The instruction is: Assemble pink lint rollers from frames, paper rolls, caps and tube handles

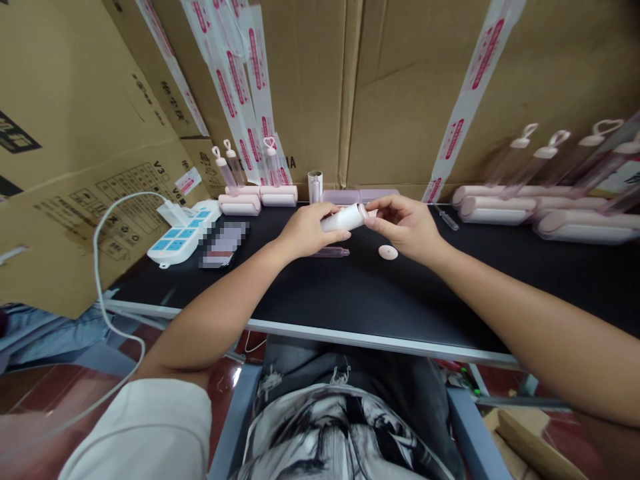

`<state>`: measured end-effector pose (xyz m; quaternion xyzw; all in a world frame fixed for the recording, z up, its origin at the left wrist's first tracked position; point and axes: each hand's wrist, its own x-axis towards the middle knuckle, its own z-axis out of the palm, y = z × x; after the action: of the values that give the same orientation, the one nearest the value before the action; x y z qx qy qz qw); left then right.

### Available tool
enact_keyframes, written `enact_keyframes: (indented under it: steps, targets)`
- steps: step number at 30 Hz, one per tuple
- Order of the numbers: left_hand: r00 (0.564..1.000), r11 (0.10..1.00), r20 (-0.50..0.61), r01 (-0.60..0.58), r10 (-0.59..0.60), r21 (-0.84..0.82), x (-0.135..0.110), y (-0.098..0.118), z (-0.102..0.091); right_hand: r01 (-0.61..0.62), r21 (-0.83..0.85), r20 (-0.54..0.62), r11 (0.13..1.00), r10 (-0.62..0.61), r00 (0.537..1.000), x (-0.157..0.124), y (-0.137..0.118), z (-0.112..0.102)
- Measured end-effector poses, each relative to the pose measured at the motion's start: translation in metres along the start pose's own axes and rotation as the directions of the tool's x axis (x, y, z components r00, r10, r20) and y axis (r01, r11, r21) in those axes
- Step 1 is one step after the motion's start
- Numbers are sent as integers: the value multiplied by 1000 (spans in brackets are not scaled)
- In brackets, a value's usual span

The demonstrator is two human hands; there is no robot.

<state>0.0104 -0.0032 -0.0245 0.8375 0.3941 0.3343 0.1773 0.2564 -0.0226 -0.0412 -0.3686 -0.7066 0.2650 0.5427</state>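
- Centrally, over the black counter (310, 297), a white tube (344, 220) is held at a tilt, its right end raised slightly above its left.
- The left hand (306, 230) is closed around the tube's left part, with the thumb along the near side.
- The right hand (406, 223) meets the tube's right end, its thumb and forefinger pinched on a pale pink end piece (363, 212); the other fingers are curled.
- Just below the right hand, a small pale pink oval disc (388, 253) lies flat on the counter.
- Near the left hand's fingers lies a slim, see-through pinkish tube (334, 252), its left part hidden by that hand.
- On the far side, an upright white cylinder (315, 187) stands left of a low lilac piece (383, 195), which is partly covered by the hands.
- Right of the right hand, a small clear-handled tool (447, 219) lies near the far edge.
- Far left, pale pink cases (279, 195) stand in a group, clear stems with loop tops rising from them; more pink cases (497, 209) stand far right.
- Left on the counter are a dark phone (224, 245), its screen blurred out, and beside it a white power strip (183, 237) with blue sockets.
- Taped cardboard (305, 87) rises along the far side.
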Motion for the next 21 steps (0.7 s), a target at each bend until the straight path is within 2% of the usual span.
enact_keyframes:
  steps: [4,15,21]
  targets:
    - [999,999,20,-33,34,-16,0,-1,0,68,14,-15,998,-68,998,0,7,1]
    - [999,999,11,-42,42,-11,0,1,0,134,-83,20,987,-133,991,1,13,-2]
    - [1000,1000,-18,-1,1,-4,0,3,-2,245,-124,-14,962,-249,969,-2,17,-1]
